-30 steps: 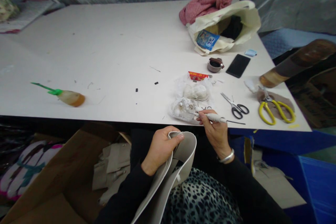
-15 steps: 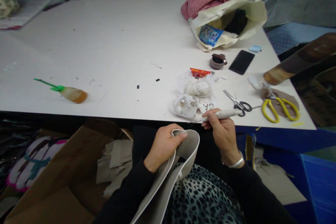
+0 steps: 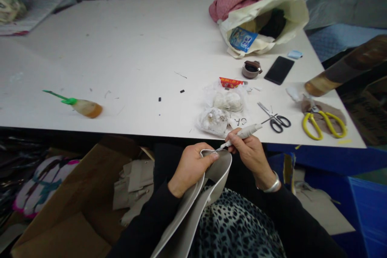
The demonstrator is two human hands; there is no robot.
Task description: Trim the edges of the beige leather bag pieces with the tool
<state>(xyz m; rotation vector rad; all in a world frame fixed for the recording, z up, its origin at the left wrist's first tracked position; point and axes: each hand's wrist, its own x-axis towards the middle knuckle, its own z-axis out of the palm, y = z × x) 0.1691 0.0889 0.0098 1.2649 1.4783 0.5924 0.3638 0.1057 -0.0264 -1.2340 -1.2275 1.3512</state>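
My left hand (image 3: 193, 165) is closed on a beige sheet of leather-like material (image 3: 220, 166), bent over into a loop, its thumb pressing near the top edge. The long ends of the piece hang down over my lap. In my right hand (image 3: 250, 155) is a white pen-shaped tool (image 3: 248, 130) with a narrow tip and a thin dark rod at its back end. That tip points down-left and meets, or nearly meets, the top edge of the piece beside my left thumb. I cannot tell whether they touch.
Beyond my hands lie plastic-wrapped white lumps (image 3: 215, 121), black-handled scissors (image 3: 273, 119) and yellow-handled pliers (image 3: 324, 123). A squeeze bottle (image 3: 86, 108) lies at left on the white table (image 3: 130, 56). A phone (image 3: 279, 70), bottle (image 3: 341, 68) and cloth bag (image 3: 290, 28) occupy the right. Below stands a cardboard box (image 3: 69, 193).
My right hand has moved left and tilted the white tool, bringing its tip down to the edge of the beige piece. My left hand keeps its hold almost in place.
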